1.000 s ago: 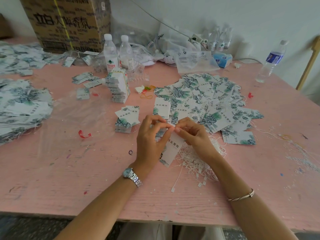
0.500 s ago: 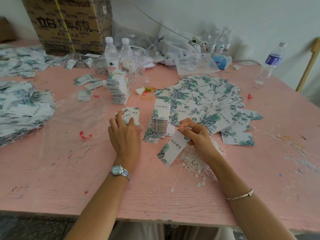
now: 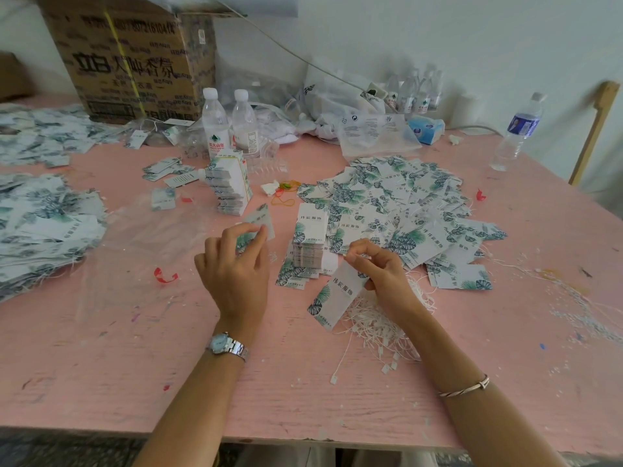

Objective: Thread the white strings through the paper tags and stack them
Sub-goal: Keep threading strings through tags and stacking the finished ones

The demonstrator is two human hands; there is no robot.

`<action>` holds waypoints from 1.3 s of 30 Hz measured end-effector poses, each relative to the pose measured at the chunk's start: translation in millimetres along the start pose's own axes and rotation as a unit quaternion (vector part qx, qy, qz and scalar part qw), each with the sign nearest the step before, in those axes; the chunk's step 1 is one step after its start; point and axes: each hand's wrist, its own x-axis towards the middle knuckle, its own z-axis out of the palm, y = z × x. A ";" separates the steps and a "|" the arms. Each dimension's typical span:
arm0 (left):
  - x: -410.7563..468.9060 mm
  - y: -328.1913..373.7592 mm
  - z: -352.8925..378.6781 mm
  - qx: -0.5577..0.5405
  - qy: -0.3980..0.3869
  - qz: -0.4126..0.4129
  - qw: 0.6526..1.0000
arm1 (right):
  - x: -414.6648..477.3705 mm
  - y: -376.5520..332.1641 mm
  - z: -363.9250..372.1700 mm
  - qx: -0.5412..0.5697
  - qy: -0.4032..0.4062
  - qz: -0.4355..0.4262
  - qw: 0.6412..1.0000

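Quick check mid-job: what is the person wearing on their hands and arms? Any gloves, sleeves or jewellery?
No gloves and no sleeves in view: both forearms are bare. The left hand has a silver watch at the wrist, with a metal link band and a round pale blue face. The right hand has a thin silver bangle further up the forearm. No rings are visible.

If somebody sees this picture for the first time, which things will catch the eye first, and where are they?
First, the two hands at the centre: the left hand pinches a small paper tag and the right hand holds a second tag over a tangle of white strings. Behind them, a wide heap of leaf-printed tags spreads over the pink table, with a neat stack at its near left edge.
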 end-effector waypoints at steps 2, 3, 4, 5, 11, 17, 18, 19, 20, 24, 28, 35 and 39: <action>-0.5 5.7 0.5 -0.043 0.047 0.062 0.996 | 0.4 -0.5 -0.8 0.015 -0.004 0.003 1.000; -0.7 9.2 0.8 -0.070 0.050 0.096 0.992 | 0.5 -1.2 -0.9 0.019 -0.006 0.005 1.000; -1.3 13.0 1.2 -0.095 0.043 0.131 0.986 | 0.1 -2.0 -0.7 0.021 -0.007 0.008 1.000; -2.4 17.0 1.2 -0.114 0.031 0.165 0.979 | -0.2 -2.8 -0.1 0.019 -0.006 0.010 1.000; -13.8 35.0 2.5 -0.162 -0.032 0.283 0.945 | -3.1 -4.5 4.8 0.003 -0.039 0.019 0.999; -19.6 40.0 3.9 -0.203 -0.110 0.244 0.942 | -5.1 -9.6 5.9 0.000 -0.017 0.008 1.000; -20.6 40.8 3.9 -0.226 -0.130 0.201 0.944 | -5.1 -10.6 4.4 -0.003 -0.015 0.011 1.000; -20.9 41.1 3.5 -0.254 -0.146 0.149 0.944 | -5.1 -11.3 3.0 -0.011 -0.018 0.014 1.000; -21.0 41.0 3.2 -0.279 -0.155 0.096 0.943 | -5.2 -11.5 2.0 -0.022 -0.028 0.014 0.999; -22.3 38.0 8.3 -0.350 -0.210 -0.059 0.911 | -7.7 -10.9 3.3 -0.059 -0.079 0.006 0.995; -23.5 37.7 12.1 -0.415 -0.269 -0.142 0.857 | -8.6 -11.6 6.6 -0.047 -0.102 -0.010 0.994; -23.1 39.0 14.1 -0.472 -0.263 -0.201 0.817 | -4.3 -11.5 4.1 0.037 -0.039 -0.012 0.998; -22.4 39.4 12.4 -0.489 -0.253 -0.224 0.804 | -2.3 -12.2 -0.9 0.040 -0.001 -0.030 0.999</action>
